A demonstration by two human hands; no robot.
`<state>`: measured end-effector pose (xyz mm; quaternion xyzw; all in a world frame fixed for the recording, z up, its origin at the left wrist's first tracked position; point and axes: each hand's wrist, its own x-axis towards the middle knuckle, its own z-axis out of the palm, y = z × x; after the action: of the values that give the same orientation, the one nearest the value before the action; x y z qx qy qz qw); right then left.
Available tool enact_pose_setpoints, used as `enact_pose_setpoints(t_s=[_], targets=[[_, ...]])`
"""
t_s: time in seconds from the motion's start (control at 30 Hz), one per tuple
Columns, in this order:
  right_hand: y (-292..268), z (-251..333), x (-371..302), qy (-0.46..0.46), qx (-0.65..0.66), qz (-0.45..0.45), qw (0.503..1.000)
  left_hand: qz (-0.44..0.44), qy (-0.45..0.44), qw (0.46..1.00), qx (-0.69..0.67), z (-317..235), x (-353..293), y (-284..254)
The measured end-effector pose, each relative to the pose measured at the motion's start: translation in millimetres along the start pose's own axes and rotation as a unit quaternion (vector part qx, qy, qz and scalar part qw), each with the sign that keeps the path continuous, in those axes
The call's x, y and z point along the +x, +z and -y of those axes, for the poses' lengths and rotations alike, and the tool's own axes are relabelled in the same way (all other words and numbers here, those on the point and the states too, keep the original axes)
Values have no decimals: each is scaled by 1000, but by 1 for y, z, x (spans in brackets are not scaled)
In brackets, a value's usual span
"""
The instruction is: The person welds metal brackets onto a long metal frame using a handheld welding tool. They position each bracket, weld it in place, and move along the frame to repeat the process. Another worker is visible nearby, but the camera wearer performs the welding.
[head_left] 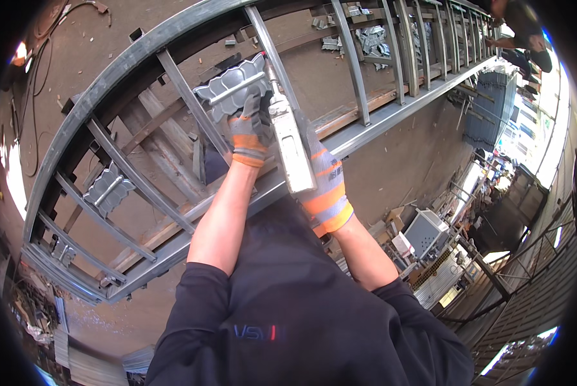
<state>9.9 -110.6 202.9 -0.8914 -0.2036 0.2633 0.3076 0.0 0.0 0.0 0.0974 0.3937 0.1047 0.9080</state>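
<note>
My left hand (250, 128), in a grey and orange glove, is closed on the lower edge of a grey scalloped metal ornament (228, 89) with a bar across its middle. The ornament sits between two upright bars of a long steel frame (192, 96). In my right hand (327, 183), gloved alike, is a white handheld welding gun (293, 151) with a slim nozzle. Its tip reaches the ornament's right end beside a bar (272, 48), where a small red spot shows. My right fingers are partly hidden behind the gun body.
A similar ornament (109, 190) sits between bars farther left, with a smaller one (63, 251) beyond. Metal pieces (372, 42) lie on the floor behind the frame. Another person (523, 35) stands at its far right end. Cables (37, 64) run along the floor at upper left.
</note>
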Motion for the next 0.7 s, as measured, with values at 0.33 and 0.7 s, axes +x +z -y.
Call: enact_pose_setpoints(t_s=[0.33, 0.7], targets=[[5, 12, -3, 30, 6, -10, 999, 25, 10, 999, -42, -2, -3, 9], [6, 19, 8, 36, 3, -27, 999, -11, 28, 999, -14, 6, 1, 3]])
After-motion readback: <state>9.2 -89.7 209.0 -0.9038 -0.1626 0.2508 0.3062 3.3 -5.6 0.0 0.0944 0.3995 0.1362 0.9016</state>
